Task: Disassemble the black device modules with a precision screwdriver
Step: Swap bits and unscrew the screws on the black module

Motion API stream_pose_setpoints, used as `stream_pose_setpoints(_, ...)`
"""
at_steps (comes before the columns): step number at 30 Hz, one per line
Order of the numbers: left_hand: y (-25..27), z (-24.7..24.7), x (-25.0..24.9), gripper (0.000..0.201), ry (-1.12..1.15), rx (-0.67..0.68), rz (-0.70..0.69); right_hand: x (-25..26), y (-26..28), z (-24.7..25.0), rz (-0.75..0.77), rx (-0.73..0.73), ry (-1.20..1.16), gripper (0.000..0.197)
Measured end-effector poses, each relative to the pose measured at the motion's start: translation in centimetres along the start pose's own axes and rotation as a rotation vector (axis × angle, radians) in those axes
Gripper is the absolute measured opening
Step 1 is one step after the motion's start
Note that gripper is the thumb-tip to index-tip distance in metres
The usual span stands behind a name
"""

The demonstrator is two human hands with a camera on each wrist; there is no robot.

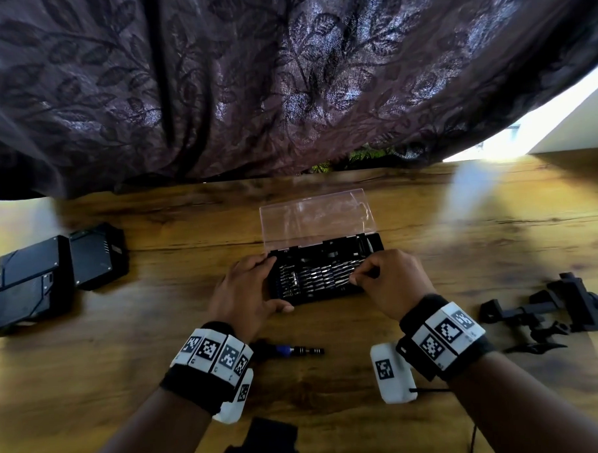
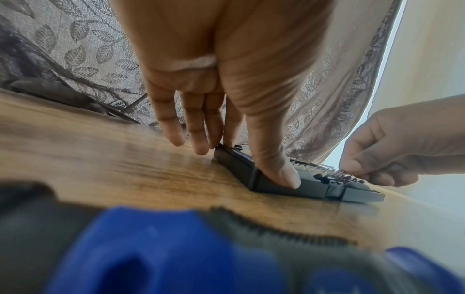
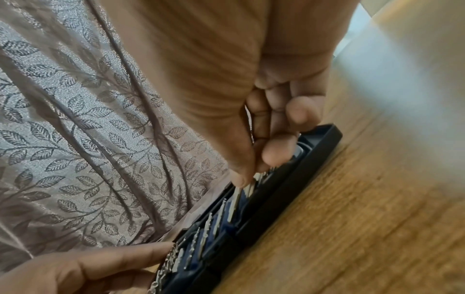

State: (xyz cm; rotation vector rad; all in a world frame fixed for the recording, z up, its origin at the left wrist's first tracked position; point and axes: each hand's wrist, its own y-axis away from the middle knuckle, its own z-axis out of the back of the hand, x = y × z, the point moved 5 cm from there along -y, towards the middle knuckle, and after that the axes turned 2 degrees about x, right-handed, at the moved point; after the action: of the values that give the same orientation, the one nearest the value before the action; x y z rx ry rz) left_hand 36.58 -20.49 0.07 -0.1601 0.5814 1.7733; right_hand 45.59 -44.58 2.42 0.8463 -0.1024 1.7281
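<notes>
Pinched by right hand [image 1: 392, 284]: one thin silver bit [image 3: 237, 201] in open black plastic bit case [image 1: 327, 276], steadied at its end by left hand [image 1: 249, 293], thumb and fingers curled on the edges. Step judged as bit selection. Black rectangular device modules [image 1: 53, 271] lay untouched far left, black-and-blue screwdriver handle [image 1: 296, 351] just beside left wrist. Next: lift bit straight, seat in handle.

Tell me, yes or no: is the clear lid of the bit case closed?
No: in the head view the clear lid stands open behind the bit case, whose rows of bits lie exposed.
</notes>
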Motion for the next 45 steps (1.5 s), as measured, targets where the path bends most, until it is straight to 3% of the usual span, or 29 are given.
stream_pose_setpoints(11,0.2,0.2,-0.2,0.096,0.014,-0.004,-0.014,0.2,2.3,-1.5,0.015,-0.048,-0.056,0.020)
stream_pose_setpoints(18,0.1,0.1,-0.2,0.097,0.017,0.013,-0.010,0.1,1.8,-0.8,-0.045,-0.113,-0.068,0.005)
stream_pose_setpoints(25,0.2,0.2,-0.3,0.096,0.011,0.009,-0.010,0.3,1.6,-1.0,-0.054,-0.156,-0.087,0.008)
stream_pose_setpoints(35,-0.1,-0.1,-0.3,0.098,-0.011,0.013,-0.012,1.0,2.5,-2.8,0.061,-0.078,0.108,0.029)
stream_pose_setpoints(45,0.0,0.1,-0.4,0.099,0.000,0.018,-0.014,1.1,2.9,-2.5,0.094,-0.067,0.070,0.020)
